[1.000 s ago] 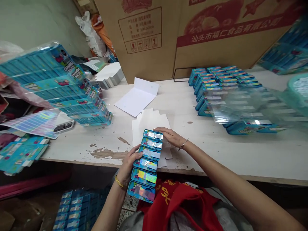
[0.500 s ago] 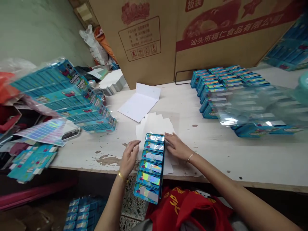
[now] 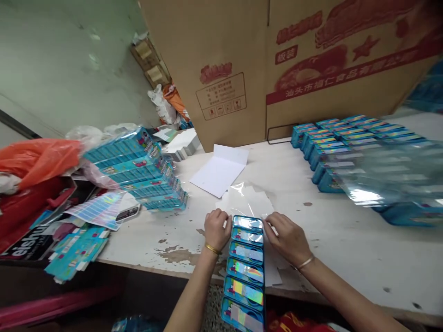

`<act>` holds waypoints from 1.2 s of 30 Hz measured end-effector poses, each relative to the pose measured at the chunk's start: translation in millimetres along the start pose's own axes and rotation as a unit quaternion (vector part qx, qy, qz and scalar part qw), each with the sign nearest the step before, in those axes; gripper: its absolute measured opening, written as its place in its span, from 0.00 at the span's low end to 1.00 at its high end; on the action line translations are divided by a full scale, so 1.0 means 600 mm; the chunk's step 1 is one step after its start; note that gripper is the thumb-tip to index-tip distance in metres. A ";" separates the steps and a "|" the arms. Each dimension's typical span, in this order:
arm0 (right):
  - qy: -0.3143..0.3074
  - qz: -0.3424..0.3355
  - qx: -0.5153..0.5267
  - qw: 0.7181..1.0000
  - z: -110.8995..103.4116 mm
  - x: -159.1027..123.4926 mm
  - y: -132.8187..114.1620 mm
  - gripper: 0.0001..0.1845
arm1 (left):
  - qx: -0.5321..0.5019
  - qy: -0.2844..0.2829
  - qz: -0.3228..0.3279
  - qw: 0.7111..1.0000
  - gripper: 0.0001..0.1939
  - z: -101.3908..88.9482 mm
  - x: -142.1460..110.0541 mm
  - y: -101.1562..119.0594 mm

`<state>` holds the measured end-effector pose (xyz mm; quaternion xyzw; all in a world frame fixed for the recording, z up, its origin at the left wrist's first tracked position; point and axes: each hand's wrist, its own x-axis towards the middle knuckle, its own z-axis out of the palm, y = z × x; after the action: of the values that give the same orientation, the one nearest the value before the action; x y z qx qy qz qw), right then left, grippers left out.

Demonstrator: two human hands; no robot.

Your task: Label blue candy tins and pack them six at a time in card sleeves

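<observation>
A row of several small blue tins [image 3: 245, 252] with shiny holographic strips lies lengthwise over the table's front edge, its near end pointing toward me. Clear plastic film [image 3: 242, 196] shows at the far end of the row; whether it wraps the tins I cannot tell. On the left of that end, my left hand [image 3: 217, 229] is closed, thumb and fingers pinching the film's edge. My right hand [image 3: 288, 237] pinches the film on the other side, beside the first tin. White paper sheets [image 3: 266, 205] lie fanned beneath the tins and film.
A folded white card [image 3: 219, 173] lies beyond the sheets. Plastic-wrapped stacks of blue boxes [image 3: 138, 173] stand left, near flattened blue cartons [image 3: 78, 251]. Rows of blue tins [image 3: 332, 152] under clear plastic [image 3: 391, 170] stand right. A large cardboard box [image 3: 235, 55] blocks the back.
My left hand let go of the tins' side and moved to their far end. Both hands now pinch clear film there. The view has tilted up and turned left.
</observation>
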<state>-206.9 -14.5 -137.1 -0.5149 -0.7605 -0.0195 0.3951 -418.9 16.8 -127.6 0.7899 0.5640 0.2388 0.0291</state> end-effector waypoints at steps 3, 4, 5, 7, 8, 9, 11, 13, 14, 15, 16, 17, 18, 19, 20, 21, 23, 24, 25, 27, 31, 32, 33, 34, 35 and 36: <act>0.002 -0.007 -0.009 1.000 -0.007 0.007 -0.011 0.13 | -0.067 0.011 -0.003 0.998 0.13 -0.006 -0.004 -0.001; 0.000 -0.006 -0.006 1.000 -0.008 0.009 -0.014 0.13 | -0.108 0.010 -0.018 0.994 0.14 -0.007 -0.002 -0.002; -0.004 -0.001 0.003 1.000 -0.010 0.011 -0.015 0.13 | -0.155 0.007 -0.039 0.987 0.15 -0.007 0.000 -0.002; -0.013 0.015 0.032 0.999 -0.013 0.016 -0.018 0.12 | -0.240 -0.006 -0.089 0.967 0.17 -0.009 0.006 -0.001; -0.020 0.024 0.049 0.998 -0.014 0.018 -0.019 0.11 | -0.261 -0.013 -0.105 0.959 0.18 -0.011 0.009 0.000; -0.026 0.031 0.066 0.997 -0.016 0.020 -0.021 0.11 | -0.258 -0.017 -0.108 0.960 0.18 -0.015 0.011 0.002; -0.037 0.041 0.100 0.993 -0.020 0.021 -0.023 0.10 | -0.187 -0.013 -0.084 0.979 0.18 -0.023 0.014 0.007; -0.037 0.047 0.130 0.990 -0.021 0.020 -0.026 0.10 | -0.095 -0.005 -0.046 0.994 0.16 -0.032 0.016 0.012; -0.033 0.050 0.139 0.988 -0.021 0.018 -0.028 0.10 | -0.068 -0.006 -0.035 0.997 0.16 -0.036 0.017 0.013; -0.028 0.051 0.142 0.988 -0.020 0.016 -0.031 0.09 | -0.063 -0.012 -0.034 0.997 0.16 -0.038 0.018 0.013; -0.024 0.049 0.139 0.989 -0.018 0.014 -0.033 0.09 | -0.076 -0.021 -0.041 0.996 0.16 -0.040 0.018 0.012; -0.022 0.044 0.130 0.990 -0.016 0.012 -0.035 0.09 | -0.095 -0.031 -0.051 0.994 0.17 -0.041 0.018 0.010; -0.021 0.036 0.117 0.992 -0.013 0.011 -0.037 0.10 | -0.114 -0.038 -0.059 0.991 0.17 -0.041 0.017 0.008; -0.022 0.026 0.104 0.994 -0.010 0.010 -0.038 0.10 | -0.126 -0.039 -0.059 0.989 0.18 -0.041 0.016 0.007; -0.022 0.018 0.092 0.995 -0.008 0.009 -0.039 0.10 | -0.132 -0.035 -0.051 0.989 0.18 -0.041 0.015 0.005; -0.020 0.012 0.086 0.996 -0.007 0.010 -0.039 0.10 | -0.134 -0.027 -0.037 0.990 0.18 -0.040 0.014 0.003; -0.017 0.006 0.087 0.996 -0.004 0.013 -0.039 0.09 | -0.152 -0.017 -0.015 0.988 0.18 -0.039 0.013 0.000; -0.018 0.006 0.093 0.995 -0.004 0.015 -0.039 0.09 | -0.177 -0.023 -0.022 0.984 0.17 -0.038 0.014 -0.002; -0.019 0.006 0.101 0.995 -0.003 0.017 -0.038 0.09 | -0.211 -0.037 -0.041 0.976 0.18 -0.036 0.016 -0.004; -0.024 0.009 0.115 0.993 -0.001 0.020 -0.037 0.09 | -0.272 -0.067 -0.091 0.956 0.19 -0.033 0.020 -0.008; -0.036 0.014 0.123 0.992 0.003 0.018 -0.035 0.09 | -0.250 -0.059 -0.067 0.964 0.18 -0.033 0.023 -0.012; -0.036 0.013 0.123 0.992 0.003 0.018 -0.035 0.09 | -0.232 -0.048 -0.043 0.971 0.17 -0.034 0.021 -0.012; -0.034 0.012 0.125 0.992 0.004 0.019 -0.035 0.09 | -0.222 -0.041 -0.027 0.974 0.17 -0.035 0.020 -0.012; -0.032 0.015 0.127 0.991 0.005 0.022 -0.035 0.09 | -0.223 -0.039 -0.021 0.974 0.17 -0.037 0.020 -0.012; -0.028 0.020 0.129 0.991 0.005 0.027 -0.034 0.09 | -0.232 -0.040 -0.026 0.972 0.17 -0.038 0.020 -0.013; -0.025 0.027 0.132 0.991 0.006 0.033 -0.034 0.09 | -0.247 -0.042 -0.036 0.967 0.17 -0.038 0.022 -0.014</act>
<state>-228.6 -7.4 -119.4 -0.4792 -0.7515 0.1044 0.4412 -432.6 26.9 -105.4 0.7465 0.5141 0.3364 0.2555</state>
